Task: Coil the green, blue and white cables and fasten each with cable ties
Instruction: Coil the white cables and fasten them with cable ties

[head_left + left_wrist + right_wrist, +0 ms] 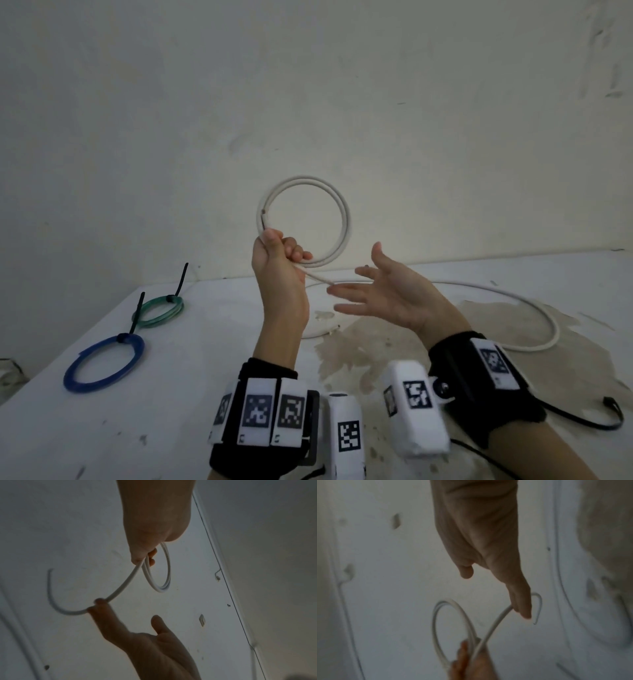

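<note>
My left hand [284,251] is raised above the table and grips a white cable coil [345,222] of two loops, held upright against the wall. A free strand leaves that fist and runs across the straight fingers of my right hand [363,291], which is spread, palm up, just to the right. The left wrist view shows the coil [169,572] under the fist and the right fingertips [100,603] touching the strand. In the right wrist view the strand [489,631] runs from my right fingers [522,608] to the left hand [467,662]. The green coil [161,310] and blue coil [102,363] lie at the left, with black ties on them.
The rest of the white cable [554,329] lies in a wide curve on the white table [171,411], right of my hands. A loose black cable tie [579,422] lies near the right wrist. The wall stands close behind the table.
</note>
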